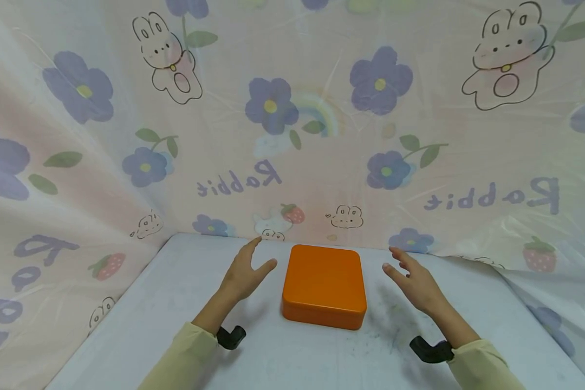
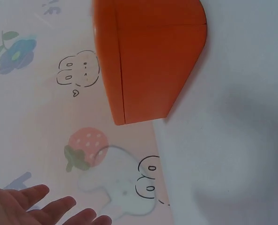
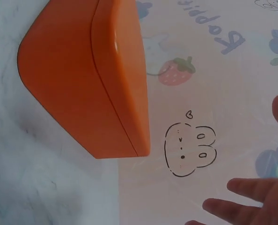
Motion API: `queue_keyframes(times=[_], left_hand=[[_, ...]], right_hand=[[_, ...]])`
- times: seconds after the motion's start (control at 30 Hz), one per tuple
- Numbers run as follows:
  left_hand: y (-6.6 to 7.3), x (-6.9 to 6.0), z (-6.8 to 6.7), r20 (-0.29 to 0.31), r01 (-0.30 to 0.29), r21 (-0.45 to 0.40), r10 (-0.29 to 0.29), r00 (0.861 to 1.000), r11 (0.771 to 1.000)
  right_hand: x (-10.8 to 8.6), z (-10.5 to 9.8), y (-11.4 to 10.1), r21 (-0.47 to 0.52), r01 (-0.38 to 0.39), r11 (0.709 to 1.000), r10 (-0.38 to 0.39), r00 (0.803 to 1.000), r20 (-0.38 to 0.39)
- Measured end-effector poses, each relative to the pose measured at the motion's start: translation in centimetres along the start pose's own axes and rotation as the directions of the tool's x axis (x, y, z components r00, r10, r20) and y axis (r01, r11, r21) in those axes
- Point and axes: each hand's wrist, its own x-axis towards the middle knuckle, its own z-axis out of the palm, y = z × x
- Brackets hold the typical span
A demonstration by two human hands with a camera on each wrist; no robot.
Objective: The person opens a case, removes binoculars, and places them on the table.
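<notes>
An orange, glossy box with rounded corners, apparently hard plastic, (image 1: 324, 281) sits on the white tabletop (image 1: 151, 303) between the two hands, touching neither. The left hand (image 1: 244, 275) hangs beside it on one side, fingers extended and thumb spread wide; the right hand (image 1: 417, 284) hangs on the other, fingers slightly bent and thumb well apart; both hold nothing. The box looks stiff and not especially fragile, and its smooth finish could be slippery; whether it is heavy or light cannot be told from outside. It seems too broad for an easy one-handed grip, so a palm on each of the two side walls facing the hands looks soundest, below the thin seam (image 2: 120, 70) near the top, since the upper part may be a separate lid. The box lies flat, its front wall toward the wrists and turned slightly to the left hand's side; its outline is nearly square, so no long axis is certain.
</notes>
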Motion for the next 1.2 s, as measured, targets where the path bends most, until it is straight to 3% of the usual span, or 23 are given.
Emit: queue_keyframes(times=[0.2, 0.5, 0.73, 1.2], left_hand=[[0.0, -0.2, 0.5, 0.009, 0.0, -0.026, 0.0, 1.0, 1.0], [-0.1, -0.5, 1.6, 0.023, 0.05, -0.054, -0.049, 0.999, 0.997], [-0.1, -0.8, 2.6, 0.05, 0.046, -0.071, -0.042, 0.998, 0.996], [-0.1, -1.2, 4.6, 0.162, 0.051, -0.08, -0.038, 0.986, 0.995]], right_hand=[[0.0, 0.8, -0.1, 0.013, -0.039, 0.999, 0.038, 0.999, 0.02], [0.1, 2.3, -0.3, 0.035, -0.075, 0.997, 0.072, 0.996, 0.059], [-0.1, 3.8, -0.3, 0.057, -0.089, 0.994, 0.083, 0.993, 0.087], [-0.4, 6.3, -0.7, 0.063, -0.077, 0.995, 0.068, 0.989, 0.133]])
